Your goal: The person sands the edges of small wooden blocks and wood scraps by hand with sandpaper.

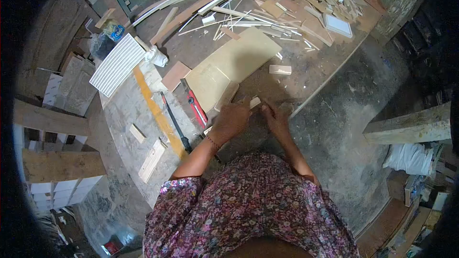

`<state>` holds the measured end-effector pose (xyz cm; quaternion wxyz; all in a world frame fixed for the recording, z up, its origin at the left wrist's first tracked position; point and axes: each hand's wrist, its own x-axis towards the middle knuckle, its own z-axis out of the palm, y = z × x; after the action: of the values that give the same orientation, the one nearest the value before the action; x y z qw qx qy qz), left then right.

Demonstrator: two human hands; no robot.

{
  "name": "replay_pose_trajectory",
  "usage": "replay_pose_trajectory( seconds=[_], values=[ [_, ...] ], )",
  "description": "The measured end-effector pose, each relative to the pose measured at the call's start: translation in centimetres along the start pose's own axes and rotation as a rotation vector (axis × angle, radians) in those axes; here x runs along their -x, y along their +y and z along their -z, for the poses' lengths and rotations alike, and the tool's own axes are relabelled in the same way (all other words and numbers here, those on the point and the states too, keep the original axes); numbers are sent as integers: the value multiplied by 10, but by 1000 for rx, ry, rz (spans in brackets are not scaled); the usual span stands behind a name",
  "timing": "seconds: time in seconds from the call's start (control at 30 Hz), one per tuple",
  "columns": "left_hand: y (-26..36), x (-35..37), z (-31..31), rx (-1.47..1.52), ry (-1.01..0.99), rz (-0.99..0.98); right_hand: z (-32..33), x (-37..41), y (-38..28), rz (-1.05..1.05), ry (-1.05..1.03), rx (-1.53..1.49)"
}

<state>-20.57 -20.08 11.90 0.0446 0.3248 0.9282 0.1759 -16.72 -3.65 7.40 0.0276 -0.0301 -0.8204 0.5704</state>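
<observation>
A person in a floral garment [253,200] stood at a cluttered wooden counter [308,83], seen from above, both bare hands close together near its edge. A small pale wood block [255,102] showed between the hands, above the counter. The fingers of the left hand [232,121] were curled in and had hold of the block. The right hand [276,118] was just beside it, fingers bent; whether they gripped anything could not be told. Beyond the hands lay a flat tan board [253,48], with a red tool [195,105] along its left side. Farther left, a dark bar-shaped tool [173,120] lay near an orange-yellow strip [152,100]. A short wood piece [280,69] rested right of the board, and a heap of wood scraps [313,0] covered the far end.
</observation>
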Motion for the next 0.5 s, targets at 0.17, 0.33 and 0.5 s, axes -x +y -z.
replay_pose_trajectory(
  seconds=[0.17,0.33,0.5],
  values=[
    [8,-3,12,-28,-27,21,9,0,-25,-12,59,-71],
    [13,1,12,-77,-5,9,-3,-6,11,-47,-25,-4],
    [16,1,17,-48,-58,70,2,3,-19,-16,61,-194]
  ],
)
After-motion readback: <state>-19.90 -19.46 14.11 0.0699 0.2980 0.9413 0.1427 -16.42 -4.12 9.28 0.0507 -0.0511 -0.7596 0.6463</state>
